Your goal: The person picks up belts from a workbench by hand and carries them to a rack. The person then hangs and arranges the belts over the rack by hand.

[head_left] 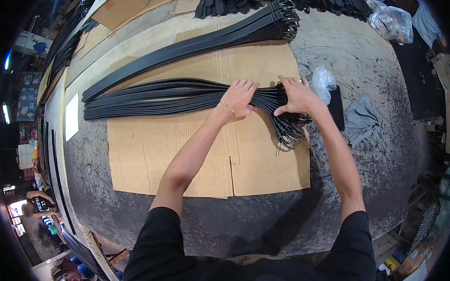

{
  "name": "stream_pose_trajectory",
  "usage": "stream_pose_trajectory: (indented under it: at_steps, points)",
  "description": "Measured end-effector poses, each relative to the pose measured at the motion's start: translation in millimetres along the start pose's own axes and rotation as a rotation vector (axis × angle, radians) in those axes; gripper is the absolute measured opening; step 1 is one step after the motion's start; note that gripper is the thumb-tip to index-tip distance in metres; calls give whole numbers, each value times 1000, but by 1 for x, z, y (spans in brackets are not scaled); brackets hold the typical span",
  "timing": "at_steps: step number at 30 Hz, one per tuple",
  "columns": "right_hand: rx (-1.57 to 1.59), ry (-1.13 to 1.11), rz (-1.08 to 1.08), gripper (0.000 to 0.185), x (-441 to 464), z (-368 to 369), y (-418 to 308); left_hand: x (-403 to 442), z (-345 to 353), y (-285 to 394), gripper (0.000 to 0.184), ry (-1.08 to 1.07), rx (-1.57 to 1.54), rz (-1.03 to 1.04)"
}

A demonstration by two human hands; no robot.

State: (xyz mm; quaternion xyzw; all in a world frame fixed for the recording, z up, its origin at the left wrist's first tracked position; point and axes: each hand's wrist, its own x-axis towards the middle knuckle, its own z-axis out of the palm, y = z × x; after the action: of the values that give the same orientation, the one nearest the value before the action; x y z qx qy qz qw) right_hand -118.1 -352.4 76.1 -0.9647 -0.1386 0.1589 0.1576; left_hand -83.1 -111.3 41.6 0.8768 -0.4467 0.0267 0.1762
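Note:
A bundle of black belts (158,98) lies across the brown cardboard (185,157), its buckles at the right end. My left hand (238,98) is closed round the bundle a little left of the buckles. Near the buckle end, my right hand (297,96) wraps over the belts, thumb below and fingers above. Some buckle ends (289,130) fan out downward beneath my right hand. Behind this bundle rests a second stack of black belts (190,44), its metal buckles at the upper right; neither hand touches it.
More black straps (259,1) lie at the table's far edge. To the right are a clear plastic bag (323,83), a grey cloth (360,119) and another plastic bag (390,24). A white sheet (72,117) lies left. Another person (38,204) is at the far left.

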Motion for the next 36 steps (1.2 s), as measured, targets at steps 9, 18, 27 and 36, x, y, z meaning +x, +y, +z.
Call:
stream_pose_trajectory:
  at_steps: [9,18,27,36]
  points:
    - [-177,127,-102,111,12,34,-65,-20,8,-11,66,51,48,-130]
    - [-183,194,-186,60,28,50,-51,-146,-68,-139,79,-14,375,-342]
    - [-114,-8,-276,61,-54,59,-77,-244,-58,-83,75,-21,287,-233]
    - [-216,-40,-181,75,-36,69,-113,-286,-92,-159,81,82,402,-368]
